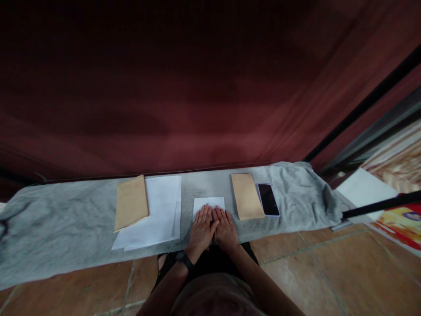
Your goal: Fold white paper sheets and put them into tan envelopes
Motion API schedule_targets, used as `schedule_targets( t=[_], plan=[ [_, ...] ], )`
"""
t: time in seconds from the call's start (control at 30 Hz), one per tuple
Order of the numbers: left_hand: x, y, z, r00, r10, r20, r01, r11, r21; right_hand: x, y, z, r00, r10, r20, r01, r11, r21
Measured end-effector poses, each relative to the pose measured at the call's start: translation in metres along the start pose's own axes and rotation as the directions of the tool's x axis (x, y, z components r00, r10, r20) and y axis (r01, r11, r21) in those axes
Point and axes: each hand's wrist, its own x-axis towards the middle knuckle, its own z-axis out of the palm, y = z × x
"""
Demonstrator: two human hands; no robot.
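head view: both hands (200, 229) (225, 228) lie flat on white paper (209, 201).

The sheet (208, 201) is matt paper, the phone screen (269, 199) smooth, the cover (296, 195) cloth.

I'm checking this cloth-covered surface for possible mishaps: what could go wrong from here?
The small white rectangular paper under the left hand and right hand might crease or slip if they press unevenly. The large, loose white paper sheets could slide off, as they lie near the front edge of the soft grey cloth. Lifting the flat brown rectangular envelope on the right might nudge the black-screened, pale-rimmed phone close beside it.
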Motion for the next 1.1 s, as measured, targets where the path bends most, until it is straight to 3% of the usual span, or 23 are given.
schedule_targets(
  t=[0.23,0.5,0.77,0.93,1.1],
  plan=[
    [-0.009,-0.012,-0.003,0.993,-0.115,-0.039,0.117,0.991,0.067,-0.007,0.003,-0.003,0.993,0.100,-0.068,-0.103,0.993,-0.053],
    [-0.004,-0.013,-0.002,0.967,-0.236,-0.099,0.245,0.965,0.092,-0.013,0.007,-0.010,0.989,0.080,-0.123,-0.091,0.992,-0.088],
    [0.031,-0.005,0.002,0.998,-0.061,0.024,0.059,0.996,0.061,-0.013,0.008,-0.005,0.988,0.068,-0.139,-0.083,0.991,-0.106],
    [0.035,-0.010,0.009,0.999,-0.044,0.014,0.043,0.997,0.071,-0.011,0.009,-0.007,0.991,0.104,-0.088,-0.110,0.992,-0.069],
    [0.034,-0.013,0.012,0.997,-0.052,0.053,0.048,0.995,0.085,0.017,0.006,-0.008,0.991,0.132,-0.006,-0.132,0.990,0.044]
  ],
)
